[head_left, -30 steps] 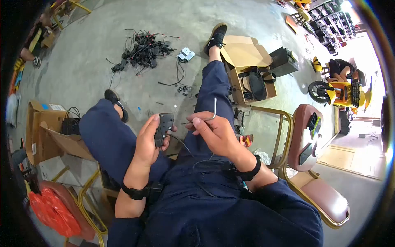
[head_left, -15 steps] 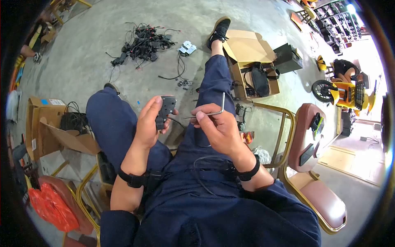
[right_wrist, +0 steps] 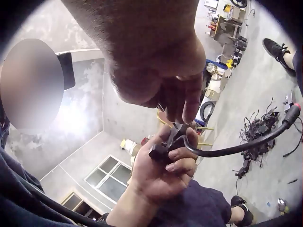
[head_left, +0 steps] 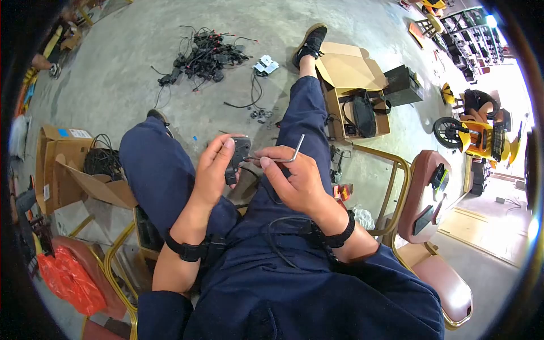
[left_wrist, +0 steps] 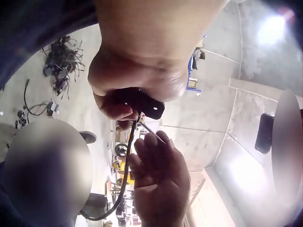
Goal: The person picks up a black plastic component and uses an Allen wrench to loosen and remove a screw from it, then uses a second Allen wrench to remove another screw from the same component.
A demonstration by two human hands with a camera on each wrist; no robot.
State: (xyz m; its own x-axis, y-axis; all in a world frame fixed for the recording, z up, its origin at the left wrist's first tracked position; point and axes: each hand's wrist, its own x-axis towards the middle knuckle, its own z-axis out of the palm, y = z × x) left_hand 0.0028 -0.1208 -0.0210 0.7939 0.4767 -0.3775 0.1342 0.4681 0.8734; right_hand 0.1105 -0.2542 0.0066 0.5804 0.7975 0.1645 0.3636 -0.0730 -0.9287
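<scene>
My left hand grips a small black plastic housing with screw holes in its face, thumb along one side. A black cable runs out of the housing and curves away in the right wrist view. Between thumb and fingers, my right hand pinches an L-shaped hex key, its short arm sticking up on the right. The key's other end points left and meets the housing's face, where fingers partly hide it. Seen from the left wrist, the thin key reaches up from the right fingertips towards the housing.
On the floor ahead lie a tangle of black cables and a small white-and-grey part. An open cardboard box holding a black bag is beyond my right leg; another carton stands left. A padded chair is close on the right.
My right hand has brought the hex key left, from a gap beside the housing to its face. The left hand still holds the housing, which was raised and turned slightly earlier.
</scene>
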